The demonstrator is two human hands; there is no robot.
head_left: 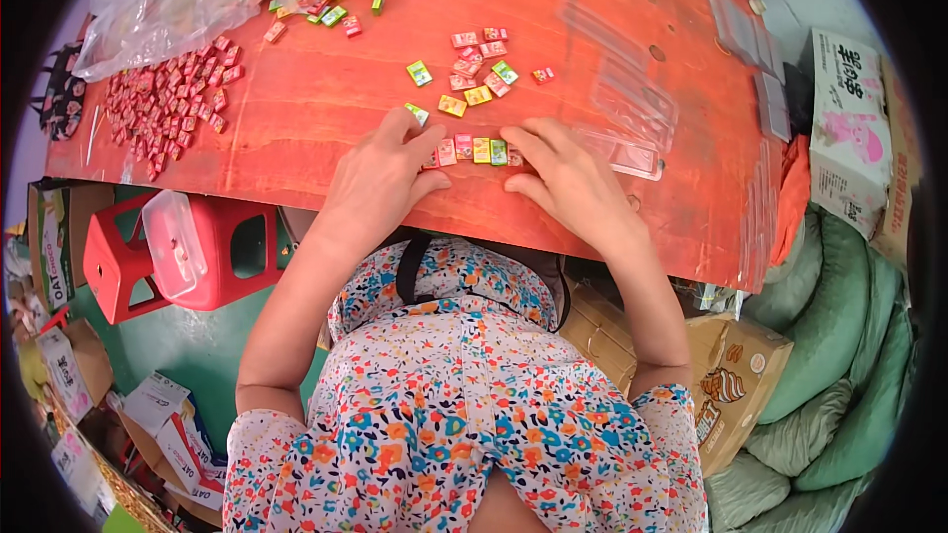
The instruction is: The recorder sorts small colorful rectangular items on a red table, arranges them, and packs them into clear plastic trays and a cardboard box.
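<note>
Left hand (pixel 380 173) at left end of row of small boxes (pixel 481 151), right hand (pixel 573 178) at right end. Thumbs, fingers parted around ends; cannot tell if pinching. Row on red table (pixel 326 89), near edge.

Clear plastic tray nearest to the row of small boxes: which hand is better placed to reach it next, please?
Probably the right hand: the clear plastic tray lies close to its outer side. The left hand is farther away, at the opposite end of the row of small boxes.
</note>
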